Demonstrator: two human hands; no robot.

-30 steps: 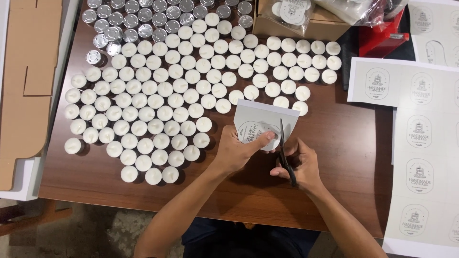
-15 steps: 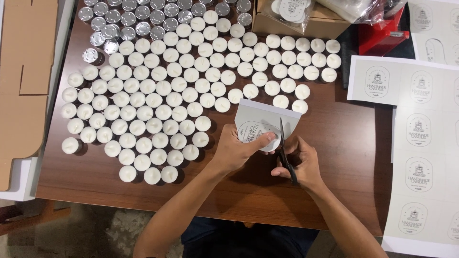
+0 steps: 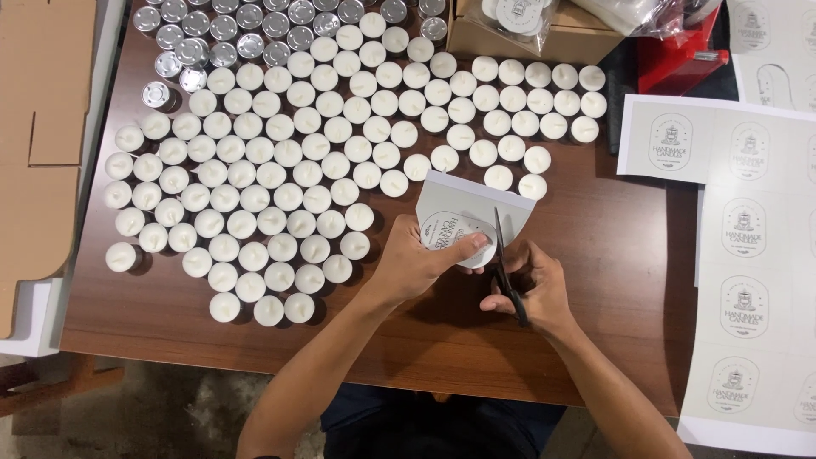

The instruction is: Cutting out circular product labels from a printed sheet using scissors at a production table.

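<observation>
— Two hands at work over the bench [image 3: 612, 255], is that right?

— Yes. The left hand [image 3: 416, 265] holds a pale label sheet [image 3: 463, 204], its thumb pressed flat on the round printed emblem and its fingers [image 3: 406, 228] curled around the sheet's left edge, so it is closed on the paper.

— And the right hand [image 3: 534, 285]?

— Its fingers are closed through the handles of black scissors [image 3: 507, 270]. The blades point away from the person and stand in the sheet, just right of the emblem. How far apart the blades are I cannot tell.

— Where does the sheet sit?

— Held just above the brown wood near the middle of the bench, its far edge close to the nearest white tealights [image 3: 289, 170]. The lower left corner of the sheet is already rounded.

— What lies around it?

— Many tealights packed in rows to the left and beyond the hands, each with a short wick. Past them, at the far left corner, stand empty metal cups [image 3: 229, 25]. Flat cardboard [image 3: 38, 127] lies off the left edge. To the right, uncut label sheets [image 3: 748, 238] overlap one another, each printed with arched emblems. A cardboard box [image 3: 535, 38] with a clear bag in it sits at the far side, and a red tool [image 3: 680, 59] just beside it.
</observation>
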